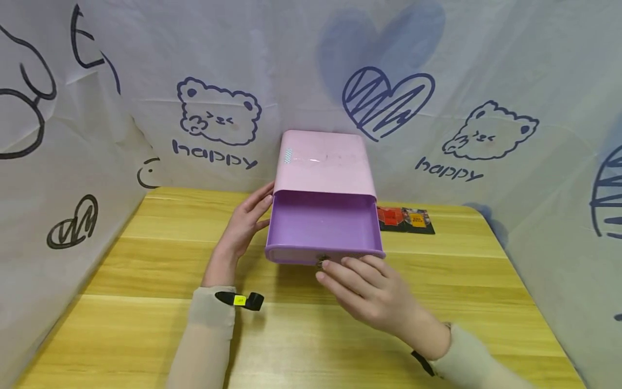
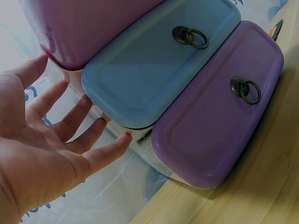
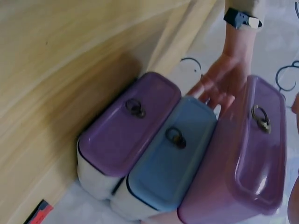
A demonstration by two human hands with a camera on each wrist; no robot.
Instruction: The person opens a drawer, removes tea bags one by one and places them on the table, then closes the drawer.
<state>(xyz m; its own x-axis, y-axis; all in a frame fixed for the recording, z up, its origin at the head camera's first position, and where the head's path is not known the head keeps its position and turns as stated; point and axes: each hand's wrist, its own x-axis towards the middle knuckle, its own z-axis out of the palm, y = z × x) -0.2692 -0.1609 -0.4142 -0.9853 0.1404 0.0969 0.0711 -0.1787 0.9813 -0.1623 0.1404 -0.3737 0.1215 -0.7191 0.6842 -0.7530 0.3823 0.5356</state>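
A small pink drawer cabinet [image 1: 323, 162] stands on the wooden table against the back sheet. Its top purple drawer [image 1: 323, 222] is pulled well out, and its inside shows bare. Below it, the blue drawer [image 2: 135, 74] and lower purple drawer [image 2: 210, 116] are closed; each front carries a bronze ring pull. My left hand [image 1: 241, 224] rests against the cabinet's left side with spread, extended fingers. At the top drawer's front, my right hand [image 1: 371, 294] has loosely bent fingers close to its ring pull [image 3: 260, 119]. In the right wrist view that ring hangs with no finger through it.
Red and dark flat packets [image 1: 405, 220] lie on the table just right of the cabinet. White sheets with drawn bears and hearts [image 1: 389, 102] enclose the back and sides. The wooden tabletop [image 1: 291, 340] extends in front.
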